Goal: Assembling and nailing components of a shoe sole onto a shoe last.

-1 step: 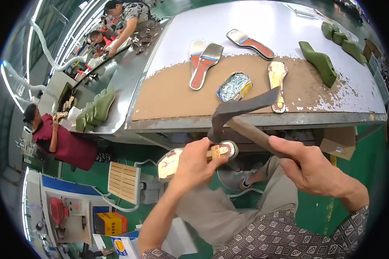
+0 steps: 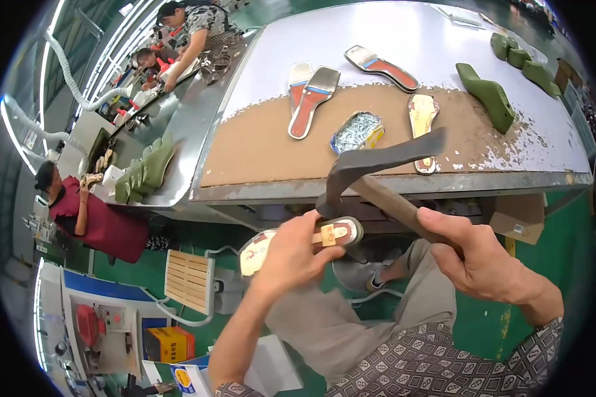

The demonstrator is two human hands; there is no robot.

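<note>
My right hand (image 2: 483,261) is wrapped round the wooden handle of a hammer (image 2: 367,164) with a long, dark curved head. The hammer's blunt end hangs just above my left hand, very close to its fingertips. In my left hand (image 2: 290,255) is a shoe insole board (image 2: 336,233), cream and brown, gripped across its middle over my lap. Its wide end shows left of the hand, its narrow end to the right. Whatever lies beneath the board, and whether a nail sits under my fingertips, is hidden.
On the bench (image 2: 278,159) ahead lie red-and-silver insoles (image 2: 314,102), a box of nails (image 2: 357,132) and a cream insole (image 2: 422,119). Green shoe lasts (image 2: 487,99) stand right; more green lasts (image 2: 146,169) sit left. Co-workers work at the left. A wooden stool (image 2: 187,281) stands below.
The hammer has turned slightly, its long end now a little higher and farther right. My left hand still grips the insole board, barely shifted.
</note>
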